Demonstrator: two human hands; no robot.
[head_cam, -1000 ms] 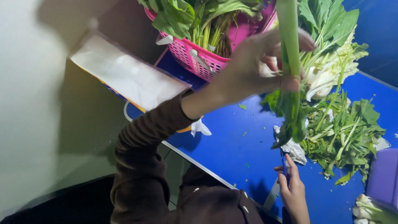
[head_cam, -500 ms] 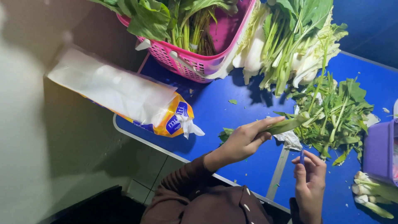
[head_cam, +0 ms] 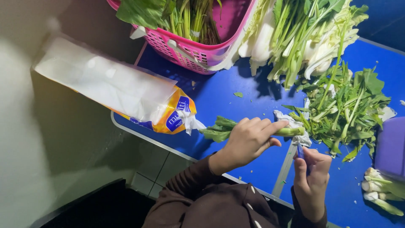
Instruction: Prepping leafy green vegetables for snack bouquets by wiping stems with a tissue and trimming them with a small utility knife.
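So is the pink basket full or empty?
Full. The pink basket brims with leafy greens, stalks rising above its rim. How deep they go cannot be told.

The left hand (head_cam: 249, 141) reaches out palm down, fingers curled closed in a grip, forefinger stretched forward. The right hand (head_cam: 311, 177) sits just beside it — upright, fingers pinched shut — both wrists in brown sleeves.
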